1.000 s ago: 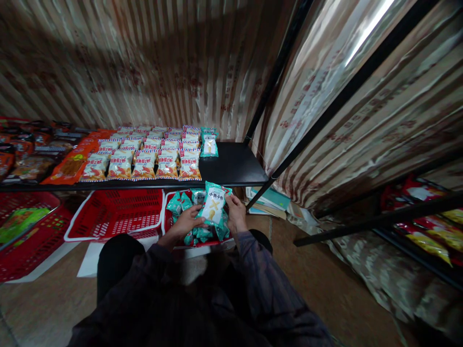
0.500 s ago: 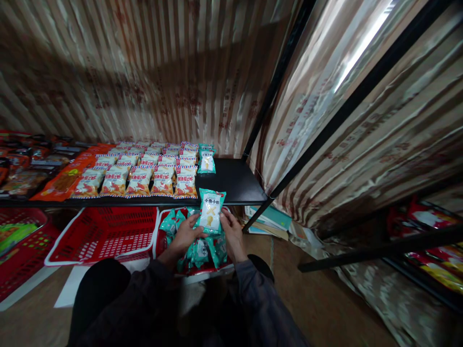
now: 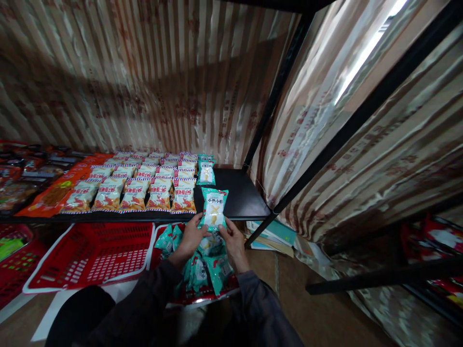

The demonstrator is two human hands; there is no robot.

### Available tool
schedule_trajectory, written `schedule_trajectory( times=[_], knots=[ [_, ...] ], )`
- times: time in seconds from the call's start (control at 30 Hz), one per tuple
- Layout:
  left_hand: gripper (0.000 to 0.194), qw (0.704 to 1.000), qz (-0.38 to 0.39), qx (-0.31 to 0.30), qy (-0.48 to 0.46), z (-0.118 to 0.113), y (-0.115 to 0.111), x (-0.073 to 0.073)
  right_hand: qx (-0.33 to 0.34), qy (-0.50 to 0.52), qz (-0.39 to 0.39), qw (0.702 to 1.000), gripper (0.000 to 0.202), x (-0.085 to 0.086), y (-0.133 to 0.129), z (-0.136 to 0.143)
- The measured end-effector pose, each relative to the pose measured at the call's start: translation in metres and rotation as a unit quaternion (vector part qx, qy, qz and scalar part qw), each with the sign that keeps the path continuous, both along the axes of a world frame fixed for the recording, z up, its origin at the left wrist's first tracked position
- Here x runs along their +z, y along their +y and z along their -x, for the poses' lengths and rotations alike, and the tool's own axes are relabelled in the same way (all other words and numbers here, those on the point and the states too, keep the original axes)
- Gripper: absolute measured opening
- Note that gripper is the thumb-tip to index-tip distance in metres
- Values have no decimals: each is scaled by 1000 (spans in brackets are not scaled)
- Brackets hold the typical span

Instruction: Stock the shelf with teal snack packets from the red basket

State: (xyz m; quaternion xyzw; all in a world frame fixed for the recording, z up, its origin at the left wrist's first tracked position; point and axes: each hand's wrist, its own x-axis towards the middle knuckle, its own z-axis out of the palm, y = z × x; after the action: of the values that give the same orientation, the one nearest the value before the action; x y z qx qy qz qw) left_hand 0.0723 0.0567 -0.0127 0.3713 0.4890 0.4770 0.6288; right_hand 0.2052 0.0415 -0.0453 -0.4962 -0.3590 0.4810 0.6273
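Both my hands grip a teal and white snack bag (image 3: 215,208) by its lower edges, holding it tilted up at the front edge of the black shelf (image 3: 242,193). My left hand (image 3: 191,237) is closed on the bag's left side, and my right hand (image 3: 233,241) pinches the lower right corner. Behind it on the shelf stands a matching teal bag (image 3: 206,172), with another partly hidden at its back. Below my hands, a red basket with a white rim (image 3: 152,241) holds several more teal bags (image 3: 197,272).
Rows of white and orange snack bags (image 3: 134,195) stand on the shelf's left, beside orange packets (image 3: 54,190). A second red basket (image 3: 104,250) sits left of the filled one. Black posts (image 3: 325,149) rise at right, with books (image 3: 275,231) on the floor.
The teal bag in my hands has moved farther over the shelf, closer to the standing teal bag. The whole view has shifted slightly, so the shelf sits lower.
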Motion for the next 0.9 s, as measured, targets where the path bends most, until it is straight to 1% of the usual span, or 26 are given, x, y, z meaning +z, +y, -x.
schedule_trajectory(
  times=[0.07, 0.17, 0.27, 0.47, 0.53, 0.7, 0.9],
  knots=[
    [53, 999, -19, 0, 39, -4, 10, 1, -10, -7, -3, 1000, 50, 4, 12, -2],
    [53, 990, -47, 5, 130, -9, 25, 2, -28, -13, -6, 1000, 48, 7, 32, -4],
    [53, 974, -74, 19, 213, -15, 40, 4, -46, 0, -5, 999, 48, 6, 54, -7],
    [55, 931, -156, 69, 323, -27, 64, 6, -48, 9, -23, 999, 46, 3, 95, -12],
    [57, 922, -164, 71, 344, -31, 70, 6, -47, 9, -28, 998, 46, 3, 105, -11],
    [62, 915, -170, 78, 358, -37, 87, 4, -41, -1, -32, 999, 44, 4, 127, -8],
    [67, 910, -192, 92, 357, -37, 105, 0, -48, -57, -54, 996, 40, -1, 149, -7]
  ],
)
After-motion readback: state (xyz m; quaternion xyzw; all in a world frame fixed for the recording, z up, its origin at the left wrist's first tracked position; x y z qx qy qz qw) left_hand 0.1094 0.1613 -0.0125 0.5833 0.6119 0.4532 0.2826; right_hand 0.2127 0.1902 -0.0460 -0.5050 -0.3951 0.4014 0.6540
